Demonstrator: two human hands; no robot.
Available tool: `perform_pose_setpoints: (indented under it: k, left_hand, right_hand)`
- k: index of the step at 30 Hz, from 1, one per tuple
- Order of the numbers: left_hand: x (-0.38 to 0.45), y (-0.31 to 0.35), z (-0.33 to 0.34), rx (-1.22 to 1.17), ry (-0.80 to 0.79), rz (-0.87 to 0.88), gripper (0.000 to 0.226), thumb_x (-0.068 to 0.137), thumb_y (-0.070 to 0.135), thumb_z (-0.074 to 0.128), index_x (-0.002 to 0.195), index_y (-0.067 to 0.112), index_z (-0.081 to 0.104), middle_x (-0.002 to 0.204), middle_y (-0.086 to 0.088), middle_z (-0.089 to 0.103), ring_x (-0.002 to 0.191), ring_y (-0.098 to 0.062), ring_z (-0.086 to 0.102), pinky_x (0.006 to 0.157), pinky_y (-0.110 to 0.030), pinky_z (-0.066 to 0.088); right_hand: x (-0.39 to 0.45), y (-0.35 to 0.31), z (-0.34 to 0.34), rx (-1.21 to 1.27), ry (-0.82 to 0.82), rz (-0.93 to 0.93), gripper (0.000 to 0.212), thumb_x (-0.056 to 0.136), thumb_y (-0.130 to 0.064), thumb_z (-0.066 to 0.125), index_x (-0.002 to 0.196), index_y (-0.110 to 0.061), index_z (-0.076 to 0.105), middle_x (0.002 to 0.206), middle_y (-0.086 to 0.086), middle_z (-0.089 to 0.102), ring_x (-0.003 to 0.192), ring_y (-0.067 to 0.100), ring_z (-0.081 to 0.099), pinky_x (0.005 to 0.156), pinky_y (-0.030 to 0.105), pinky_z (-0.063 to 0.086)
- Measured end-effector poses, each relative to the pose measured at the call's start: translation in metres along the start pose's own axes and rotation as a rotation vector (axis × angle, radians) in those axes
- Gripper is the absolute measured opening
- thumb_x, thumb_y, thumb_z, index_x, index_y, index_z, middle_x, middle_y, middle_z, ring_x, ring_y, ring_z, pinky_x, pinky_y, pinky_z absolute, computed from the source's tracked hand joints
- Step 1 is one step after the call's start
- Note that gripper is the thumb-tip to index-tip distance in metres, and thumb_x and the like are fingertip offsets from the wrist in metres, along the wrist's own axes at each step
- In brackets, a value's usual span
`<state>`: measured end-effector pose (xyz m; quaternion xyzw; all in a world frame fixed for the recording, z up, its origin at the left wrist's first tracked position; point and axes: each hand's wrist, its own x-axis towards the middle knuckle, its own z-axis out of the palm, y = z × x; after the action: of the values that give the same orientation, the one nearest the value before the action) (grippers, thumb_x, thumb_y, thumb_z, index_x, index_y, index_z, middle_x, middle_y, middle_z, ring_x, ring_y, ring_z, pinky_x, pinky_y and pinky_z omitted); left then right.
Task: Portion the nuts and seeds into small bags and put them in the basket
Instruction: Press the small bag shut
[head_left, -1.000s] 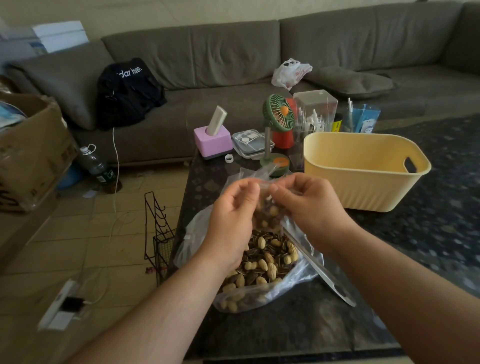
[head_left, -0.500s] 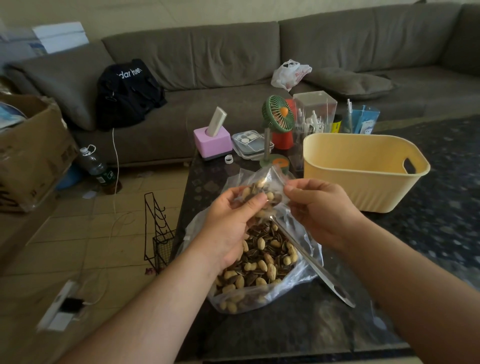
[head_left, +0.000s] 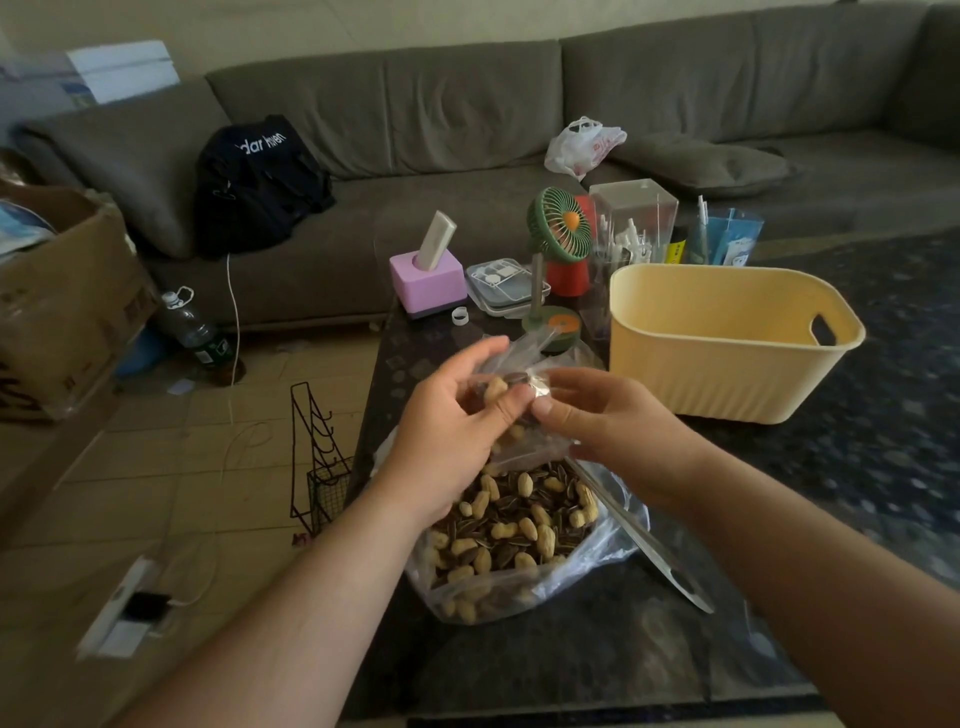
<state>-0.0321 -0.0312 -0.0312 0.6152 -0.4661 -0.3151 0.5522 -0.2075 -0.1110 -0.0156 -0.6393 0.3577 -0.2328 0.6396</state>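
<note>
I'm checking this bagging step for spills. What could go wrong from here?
1. The small clear plastic bag is held in the air by the left hand and right hand; if its top is unsealed, nuts may drop out.
2. The large open bag of peanuts and sunflower seeds lies near the dark table's edge, so a nudge might spill it onto the floor.

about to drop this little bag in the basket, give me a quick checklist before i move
1. Small bag held by both hands: ok, left hand and right hand pinch it.
2. Small bag has nuts in it: ok.
3. Small bag closed at the top: cannot tell.
4. Basket upright, open and close on the right: ok.
5. Big bag lies stable below: ok.
6. Scoop out of the way: ok, it lies beside the big bag.
</note>
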Motion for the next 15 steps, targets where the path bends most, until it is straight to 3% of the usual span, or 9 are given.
perform_pose_setpoints:
  k: [3, 6, 10, 12, 15]
  left_hand:
    - [0.001, -0.002, 0.004, -0.184, 0.040, -0.107, 0.063, 0.085, 0.034, 0.084, 0.142, 0.042, 0.060, 0.114, 0.003, 0.079, 0.107, -0.012, 0.076, 0.084, -0.031, 0.064]
    - [0.001, -0.002, 0.008, -0.355, 0.064, -0.205, 0.065, 0.075, 0.034, 0.084, 0.137, 0.033, 0.064, 0.105, -0.002, 0.082, 0.100, -0.020, 0.080, 0.082, -0.039, 0.066]
    - [0.002, -0.001, 0.014, -0.480, 0.048, -0.285, 0.050, 0.080, 0.039, 0.076, 0.126, 0.020, 0.070, 0.111, -0.009, 0.081, 0.105, -0.030, 0.078, 0.088, -0.047, 0.064]
    - [0.003, -0.002, 0.015, -0.469, 0.062, -0.288, 0.043, 0.082, 0.037, 0.077, 0.118, 0.014, 0.074, 0.114, -0.015, 0.079, 0.111, -0.036, 0.075, 0.094, -0.052, 0.062]
    - [0.003, -0.004, 0.012, -0.483, 0.056, -0.297, 0.023, 0.095, 0.026, 0.074, 0.115, 0.014, 0.075, 0.111, -0.014, 0.079, 0.105, -0.033, 0.076, 0.090, -0.051, 0.063]
  right_hand:
    - [0.000, 0.007, 0.006, 0.065, -0.048, 0.009, 0.032, 0.095, -0.026, 0.074, 0.123, -0.012, 0.072, 0.111, 0.009, 0.079, 0.105, 0.025, 0.076, 0.090, 0.038, 0.062]
    - [0.001, 0.009, 0.009, 0.117, -0.001, 0.012, 0.021, 0.094, -0.015, 0.074, 0.110, -0.003, 0.073, 0.107, 0.019, 0.076, 0.097, 0.031, 0.075, 0.082, 0.035, 0.064]
    - [0.003, 0.006, 0.010, 0.285, 0.024, 0.041, 0.016, 0.095, -0.007, 0.072, 0.110, -0.003, 0.068, 0.099, 0.018, 0.070, 0.085, 0.026, 0.074, 0.072, 0.037, 0.063]
    - [0.001, 0.001, 0.010, 0.353, 0.024, 0.044, 0.017, 0.098, -0.011, 0.069, 0.114, -0.005, 0.066, 0.097, 0.016, 0.073, 0.082, 0.025, 0.076, 0.068, 0.035, 0.062]
    - [-0.001, -0.003, 0.007, 0.265, 0.064, 0.043, 0.020, 0.103, -0.025, 0.063, 0.107, -0.007, 0.072, 0.091, 0.010, 0.076, 0.078, 0.021, 0.074, 0.070, 0.034, 0.064]
